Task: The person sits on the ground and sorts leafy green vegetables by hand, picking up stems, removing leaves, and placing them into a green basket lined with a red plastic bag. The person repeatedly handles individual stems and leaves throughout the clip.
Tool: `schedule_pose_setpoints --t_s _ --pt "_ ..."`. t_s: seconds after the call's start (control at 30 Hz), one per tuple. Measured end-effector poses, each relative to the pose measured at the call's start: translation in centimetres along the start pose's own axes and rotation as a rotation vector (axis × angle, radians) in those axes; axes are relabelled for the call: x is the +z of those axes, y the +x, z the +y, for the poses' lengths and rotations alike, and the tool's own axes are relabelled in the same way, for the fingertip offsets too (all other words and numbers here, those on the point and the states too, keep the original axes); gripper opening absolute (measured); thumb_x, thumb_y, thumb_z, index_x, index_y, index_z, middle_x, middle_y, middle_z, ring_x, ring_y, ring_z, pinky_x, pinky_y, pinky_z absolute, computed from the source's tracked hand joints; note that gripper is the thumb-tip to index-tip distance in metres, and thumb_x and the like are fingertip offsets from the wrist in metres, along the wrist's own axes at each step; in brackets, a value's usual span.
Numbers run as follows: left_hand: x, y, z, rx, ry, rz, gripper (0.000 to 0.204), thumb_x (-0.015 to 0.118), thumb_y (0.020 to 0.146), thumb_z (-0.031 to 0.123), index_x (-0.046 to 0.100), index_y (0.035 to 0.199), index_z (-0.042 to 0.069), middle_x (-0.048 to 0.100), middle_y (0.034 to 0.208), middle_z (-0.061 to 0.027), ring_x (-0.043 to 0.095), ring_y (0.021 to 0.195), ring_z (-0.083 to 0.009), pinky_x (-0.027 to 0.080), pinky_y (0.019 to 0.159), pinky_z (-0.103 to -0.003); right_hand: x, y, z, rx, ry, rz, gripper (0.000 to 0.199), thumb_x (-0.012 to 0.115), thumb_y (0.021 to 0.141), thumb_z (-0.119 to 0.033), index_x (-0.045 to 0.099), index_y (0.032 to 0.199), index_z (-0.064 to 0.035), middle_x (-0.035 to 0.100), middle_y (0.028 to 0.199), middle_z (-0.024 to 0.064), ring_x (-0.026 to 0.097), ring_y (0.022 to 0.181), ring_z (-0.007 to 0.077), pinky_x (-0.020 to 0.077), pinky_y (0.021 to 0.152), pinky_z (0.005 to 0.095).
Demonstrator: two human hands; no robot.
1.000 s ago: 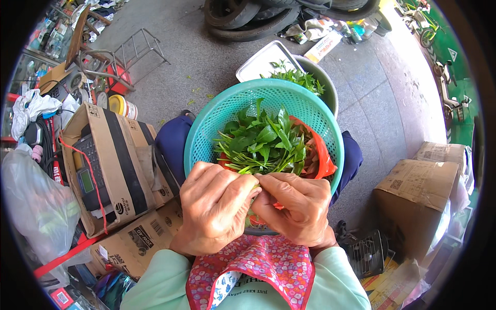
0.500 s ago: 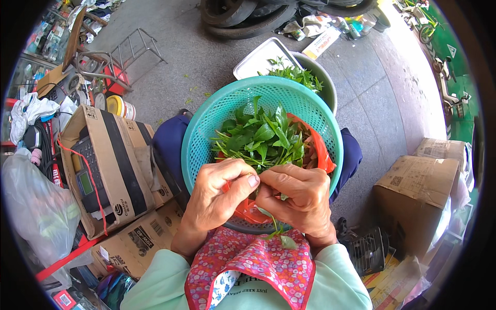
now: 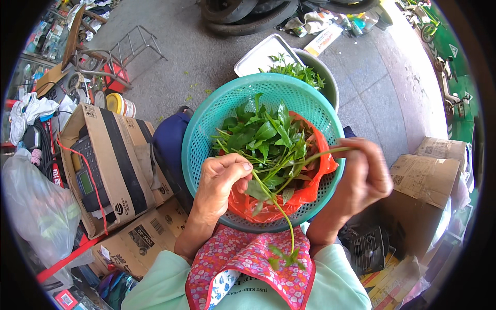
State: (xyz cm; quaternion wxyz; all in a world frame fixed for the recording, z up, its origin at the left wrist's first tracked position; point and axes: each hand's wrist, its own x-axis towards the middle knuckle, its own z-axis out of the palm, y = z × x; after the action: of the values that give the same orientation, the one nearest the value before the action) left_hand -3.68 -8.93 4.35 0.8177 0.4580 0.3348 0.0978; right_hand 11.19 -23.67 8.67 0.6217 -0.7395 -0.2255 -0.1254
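A turquoise perforated plastic basket [image 3: 204, 121] rests between my knees. Inside it lies a red plastic bag [image 3: 323, 137] with a heap of leafy greens [image 3: 263, 132] on it. Over the near left part of the basket my left hand [image 3: 222, 181] is closed, thumb and finger pinching a leafy green stem [image 3: 288, 222] that droops toward my apron. My right hand [image 3: 359, 181], smeared by motion, is over the basket's right rim. Its fingertips grip a thin stem piece [image 3: 328, 151] that stretches left across the greens.
Behind the basket are a grey basin [image 3: 330, 88] holding more greens and a white tray [image 3: 253, 59]. Cardboard boxes stand at left [image 3: 124, 160] and right [image 3: 423, 181]. Tyres [image 3: 248, 20] lie at the back, and a metal frame [image 3: 137, 49] stands at back left.
My hands were together over the basket's near side. The right has swung out to the right with a stem piece, while the left stays nearly in place. More of the red bag shows.
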Motion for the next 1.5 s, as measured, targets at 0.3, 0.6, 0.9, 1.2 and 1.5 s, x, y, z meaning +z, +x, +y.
schedule_pose_setpoints --t_s 0.3,0.6,0.9,1.2,1.5 --pt "-0.4 0.7 -0.6 0.279 0.375 0.149 0.018 0.062 0.089 0.007 0.063 0.074 -0.004 0.057 0.061 0.0001 0.052 0.056 -0.0035 0.043 0.051 -0.022 -11.0 3.4 0.9 0.050 0.923 0.337 0.021 0.053 0.087 -0.012 0.054 0.095 0.0073 0.055 0.086 0.0151 0.058 0.058 0.0202 0.0480 0.062 0.0283" --pt "1.9 -0.2 0.6 0.369 0.538 0.183 0.018 0.062 0.090 0.005 0.062 0.073 -0.004 0.055 0.059 0.0001 0.048 0.054 -0.0031 0.039 0.049 -0.026 -2.2 -0.3 -2.7 0.395 0.234 -0.257 0.008 0.058 0.080 -0.006 0.060 0.074 -0.0002 0.052 0.058 0.0038 0.049 0.048 0.0088 0.0389 0.042 0.0264" --pt "2.4 -1.0 0.5 0.706 0.797 0.164 0.007 0.067 0.080 0.002 0.062 0.074 0.002 0.058 0.063 -0.0080 0.053 0.057 -0.0265 0.040 0.058 -0.037 2.3 -4.8 0.2 -0.259 -0.210 -0.743 0.012 0.070 0.072 -0.006 0.060 0.080 -0.0053 0.051 0.064 0.0055 0.055 0.047 0.0237 0.0439 0.042 0.0360" --pt "2.2 -1.6 1.5 0.955 0.973 0.154 0.006 0.067 0.077 -0.002 0.062 0.075 0.000 0.057 0.065 -0.0071 0.050 0.055 -0.0232 0.038 0.056 -0.035 1.7 -4.5 -0.9 0.216 0.101 -0.764 0.008 0.070 0.073 0.000 0.066 0.080 0.0010 0.063 0.068 0.0075 0.056 0.049 0.0136 0.0433 0.045 0.0273" --pt "2.2 -1.7 2.1 0.896 0.887 -0.025 0.010 0.069 0.076 0.003 0.061 0.071 0.002 0.054 0.061 -0.0068 0.051 0.055 -0.0251 0.037 0.057 -0.037 1.6 -3.8 -0.3 -0.191 -0.037 -0.747 0.017 0.074 0.067 -0.001 0.065 0.082 -0.0031 0.058 0.066 0.0056 0.056 0.048 0.0205 0.0454 0.045 0.0318"
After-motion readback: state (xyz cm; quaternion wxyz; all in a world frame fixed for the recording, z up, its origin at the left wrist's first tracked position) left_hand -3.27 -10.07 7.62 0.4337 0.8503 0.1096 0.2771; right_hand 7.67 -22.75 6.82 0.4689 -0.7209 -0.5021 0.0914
